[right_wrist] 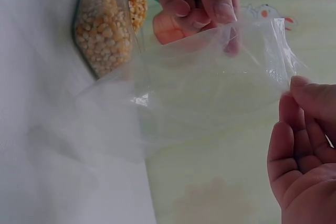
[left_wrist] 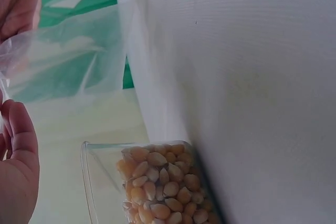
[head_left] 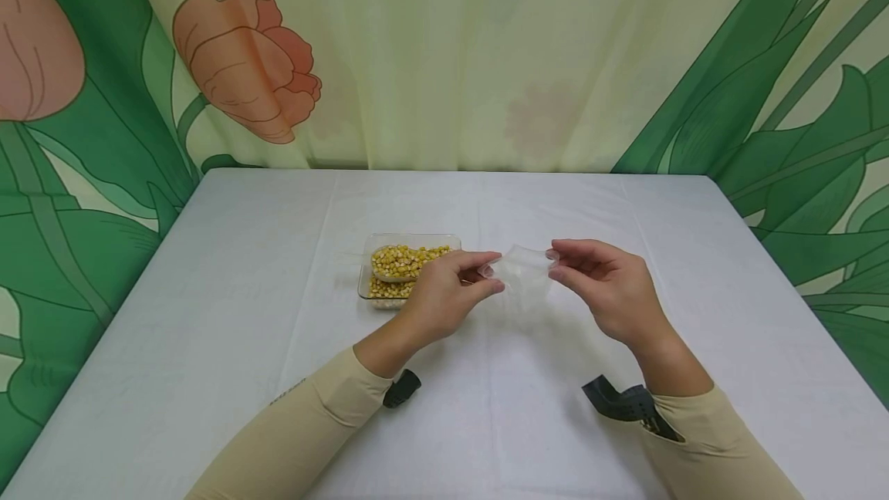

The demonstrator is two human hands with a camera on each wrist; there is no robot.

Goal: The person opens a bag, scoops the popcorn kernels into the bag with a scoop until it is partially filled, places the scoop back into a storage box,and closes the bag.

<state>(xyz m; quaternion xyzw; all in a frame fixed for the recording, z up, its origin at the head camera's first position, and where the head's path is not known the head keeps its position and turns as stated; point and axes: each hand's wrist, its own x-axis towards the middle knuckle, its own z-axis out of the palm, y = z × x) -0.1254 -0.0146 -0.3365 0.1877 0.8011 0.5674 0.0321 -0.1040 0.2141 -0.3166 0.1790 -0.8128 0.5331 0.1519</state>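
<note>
A clear plastic bag [head_left: 522, 272] hangs above the table, stretched between the two hands. The left hand [head_left: 447, 288] pinches one upper corner between thumb and fingers, and the right hand [head_left: 611, 288] pinches the opposite one. In the right wrist view the bag [right_wrist: 199, 82] looks see-through, with nothing visible inside. Behind the left hand stands a clear rectangular container [head_left: 364, 284] of yellow corn kernels [head_left: 389, 289]. Over it, a clear scoop-like piece heaped with kernels [head_left: 403, 259] shows, partly hidden by the left hand. The left wrist view shows the container [left_wrist: 86, 177] close by.
A white cloth [head_left: 229, 330] covers the table. Behind the far edge hangs a pale curtain [head_left: 451, 60] printed with leaves and flowers. Dark wrist straps [head_left: 621, 401] sit at the ends of the beige sleeves [head_left: 292, 430].
</note>
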